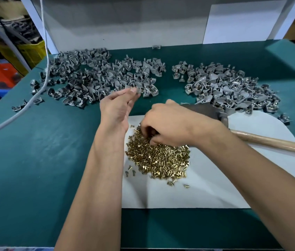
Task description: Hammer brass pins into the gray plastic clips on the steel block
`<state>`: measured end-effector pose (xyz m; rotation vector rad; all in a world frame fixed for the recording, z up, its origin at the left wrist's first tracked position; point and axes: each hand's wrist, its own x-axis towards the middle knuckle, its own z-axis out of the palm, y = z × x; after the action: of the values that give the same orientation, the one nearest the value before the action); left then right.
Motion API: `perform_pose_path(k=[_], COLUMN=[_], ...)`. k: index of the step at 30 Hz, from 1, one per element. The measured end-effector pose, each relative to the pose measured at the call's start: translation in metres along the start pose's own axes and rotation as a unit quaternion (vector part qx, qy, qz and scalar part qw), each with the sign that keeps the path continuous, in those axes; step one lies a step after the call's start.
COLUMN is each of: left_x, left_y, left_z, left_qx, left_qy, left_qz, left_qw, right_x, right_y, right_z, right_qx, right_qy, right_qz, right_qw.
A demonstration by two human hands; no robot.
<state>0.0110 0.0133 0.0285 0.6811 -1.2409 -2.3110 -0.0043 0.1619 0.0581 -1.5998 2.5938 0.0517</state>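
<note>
Below right hand [168, 122], brass pins [158, 158] (heaped), left hand [117, 107] beside

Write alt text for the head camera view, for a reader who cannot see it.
A person's right hand picks through a heap of brass pins on a white sheet, while the left hand pinches a gray clip. Two heaps of gray clips lie behind on the green table; a hammer rests at right.
</note>
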Motion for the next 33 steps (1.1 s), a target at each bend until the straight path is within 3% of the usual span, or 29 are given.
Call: perform_pose_path(k=[9,13,19,28,33], left_x=[0.003,0.0,-0.011,-0.034,-0.034], left_y=[-0.002,-0.003,-0.01,-0.032,-0.037], left_z=[0.0,0.003,0.016,0.04,0.039], left_qx=[0.003,0.007,0.028,0.161,0.189], left_qy=[-0.057,-0.084,-0.144,-0.26,-0.301], left_qz=[-0.004,-0.001,0.016,0.11,0.122], left_qw=[0.998,0.996,0.989,0.946,0.927], right_x=[-0.006,-0.02,-0.05,-0.078,-0.077], right_y=[-0.004,-0.004,0.012,0.061,0.065], right_z=[0.009,0.005,0.004,0.023,0.031], right_qx=[-0.039,0.063,0.231,0.321,0.338], right_qy=[0.009,0.092,0.204,0.36,0.396], right_qz=[0.011,0.006,0.041,0.157,0.194], right_qw=[0.999,0.994,0.951,0.862,0.831])
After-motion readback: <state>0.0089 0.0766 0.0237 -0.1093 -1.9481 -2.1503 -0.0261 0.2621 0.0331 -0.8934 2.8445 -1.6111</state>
